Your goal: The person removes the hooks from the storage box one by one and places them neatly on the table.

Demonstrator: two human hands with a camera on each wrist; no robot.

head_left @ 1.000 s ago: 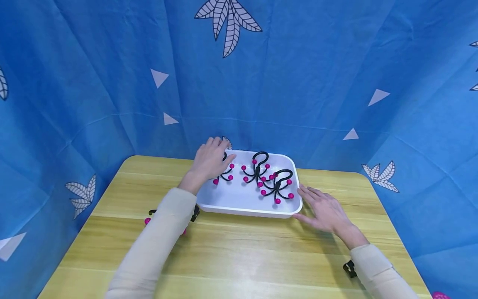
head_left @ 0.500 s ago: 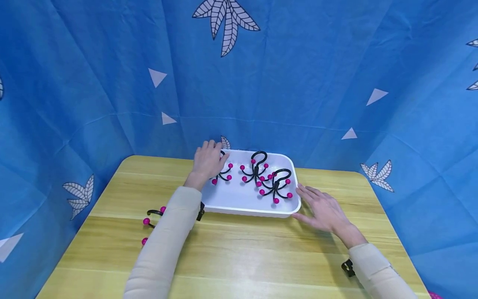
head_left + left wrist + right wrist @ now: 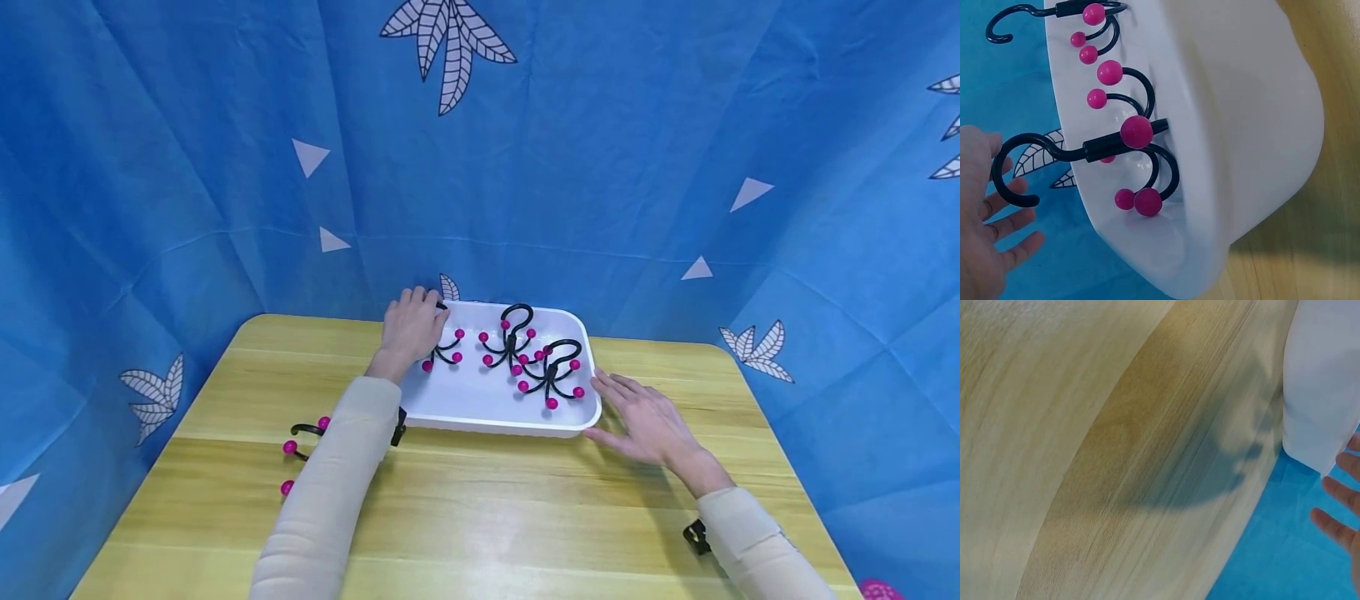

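Three hooks [image 3: 511, 343] are in the tray [image 3: 480, 422]. The left hand [image 3: 411, 323] is by one at the left edge, the right hand [image 3: 647, 421] by the right edge, fingers spread. Setting hooks seems the step; next needs gentle fingers.

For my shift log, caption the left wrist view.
Left hand at a pink-balled black hook in the white tray, another hook alongside.

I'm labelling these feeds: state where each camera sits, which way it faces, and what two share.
Head: on the head, facing forward and down; white tray, left hand, right hand, sleeves.
Left wrist: on that wrist, facing the tray's side and black hooks; left hand shows.
Right wrist: on that wrist, facing table; part of right hand shows.
Head and left wrist share the hooks.
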